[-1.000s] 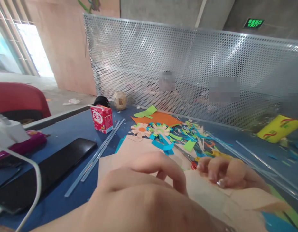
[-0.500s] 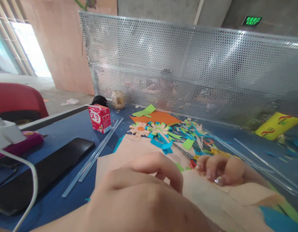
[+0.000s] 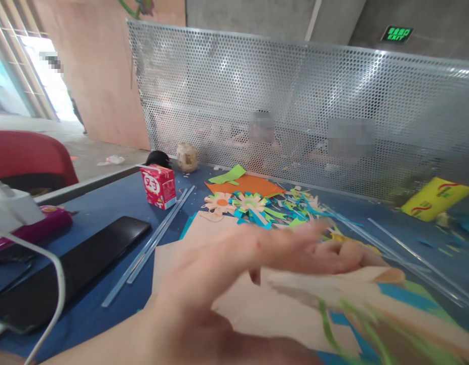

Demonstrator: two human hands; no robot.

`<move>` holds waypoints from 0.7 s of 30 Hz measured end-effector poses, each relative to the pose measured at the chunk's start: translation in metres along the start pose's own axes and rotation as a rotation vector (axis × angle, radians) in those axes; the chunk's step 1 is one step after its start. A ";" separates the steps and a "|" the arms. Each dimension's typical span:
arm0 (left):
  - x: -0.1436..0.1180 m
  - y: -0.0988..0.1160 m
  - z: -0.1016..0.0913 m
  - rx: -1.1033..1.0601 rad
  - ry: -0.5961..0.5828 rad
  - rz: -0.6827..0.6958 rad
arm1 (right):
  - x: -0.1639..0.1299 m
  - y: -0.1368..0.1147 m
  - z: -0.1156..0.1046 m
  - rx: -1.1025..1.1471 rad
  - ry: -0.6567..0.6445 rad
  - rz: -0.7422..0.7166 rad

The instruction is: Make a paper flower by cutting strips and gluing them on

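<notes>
My left hand (image 3: 242,258) reaches in from the lower left, its fingers stretched out flat and blurred, just above a peach paper sheet (image 3: 280,314). Behind its fingertips my right hand (image 3: 358,252) is curled on the far edge of that sheet, which is lifted and blurred on the right side. Blue and green paper (image 3: 401,299) shows under the raised sheet. Beyond the hands lie paper flowers (image 3: 234,203) and several coloured scraps (image 3: 295,210) on the blue table (image 3: 105,203).
A red carton (image 3: 158,186), clear glue sticks (image 3: 158,238), a black phone (image 3: 67,268), a white cable (image 3: 55,284) and a magenta object (image 3: 33,228) sit left. An orange sheet (image 3: 253,185) and yellow packet (image 3: 435,198) lie by the perforated metal screen (image 3: 295,111).
My left hand's fingers have uncurled and stretched out to the right. The right side of the peach sheet has risen, showing blue and green paper beneath.
</notes>
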State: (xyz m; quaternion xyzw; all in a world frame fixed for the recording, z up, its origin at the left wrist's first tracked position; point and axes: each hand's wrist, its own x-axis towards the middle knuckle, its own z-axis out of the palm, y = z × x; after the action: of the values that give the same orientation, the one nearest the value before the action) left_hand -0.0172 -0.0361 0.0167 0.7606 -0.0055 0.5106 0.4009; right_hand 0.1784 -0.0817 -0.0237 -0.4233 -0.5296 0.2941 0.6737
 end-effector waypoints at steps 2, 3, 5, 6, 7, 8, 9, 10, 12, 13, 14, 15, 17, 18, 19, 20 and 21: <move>-0.001 -0.008 -0.004 0.009 0.042 -0.090 | -0.005 0.001 0.004 0.055 -0.028 0.023; 0.000 -0.013 -0.005 -0.002 0.059 -0.142 | -0.007 0.002 0.004 0.075 -0.009 0.062; 0.003 -0.021 -0.005 -0.052 0.104 -0.247 | -0.008 0.003 0.005 0.098 0.074 0.179; 0.005 -0.024 -0.004 -0.082 0.117 -0.302 | -0.008 0.004 0.004 0.116 0.117 0.227; 0.007 -0.026 -0.003 -0.110 0.132 -0.353 | -0.008 0.005 0.004 0.138 0.144 0.266; 0.009 -0.028 -0.002 -0.134 0.147 -0.396 | -0.008 0.007 0.004 0.156 0.158 0.293; 0.011 -0.029 -0.002 -0.154 0.163 -0.433 | -0.008 0.007 0.005 0.167 0.160 0.304; 0.012 -0.030 -0.001 -0.171 0.181 -0.460 | -0.008 0.008 0.005 0.170 0.157 0.312; 0.014 -0.032 -0.001 -0.197 0.219 -0.492 | -0.008 0.005 0.007 0.149 0.154 0.340; 0.015 -0.033 -0.002 -0.203 0.235 -0.508 | -0.008 0.003 0.008 0.134 0.138 0.349; 0.015 -0.035 -0.003 -0.204 0.248 -0.526 | -0.007 0.000 0.009 0.121 0.115 0.347; 0.015 -0.037 -0.005 -0.199 0.257 -0.545 | -0.006 -0.004 0.009 0.104 0.088 0.335; 0.015 -0.040 -0.006 -0.185 0.257 -0.592 | -0.003 -0.011 0.007 0.053 0.052 0.289; 0.015 -0.042 -0.007 -0.185 0.244 -0.619 | -0.002 -0.013 0.005 0.017 0.053 0.275; 0.014 -0.044 -0.006 -0.191 0.222 -0.646 | -0.001 -0.015 0.004 -0.022 0.069 0.284; 0.013 -0.045 -0.006 -0.202 0.189 -0.675 | 0.000 -0.015 0.002 -0.058 0.093 0.315; 0.013 -0.046 -0.004 -0.212 0.149 -0.704 | 0.000 -0.015 0.001 -0.083 0.117 0.358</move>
State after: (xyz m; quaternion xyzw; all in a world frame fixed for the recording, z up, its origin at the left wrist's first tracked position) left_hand 0.0050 0.0029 -0.0008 0.6311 0.2325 0.3921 0.6277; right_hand 0.1767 -0.0887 -0.0102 -0.5547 -0.4174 0.3619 0.6222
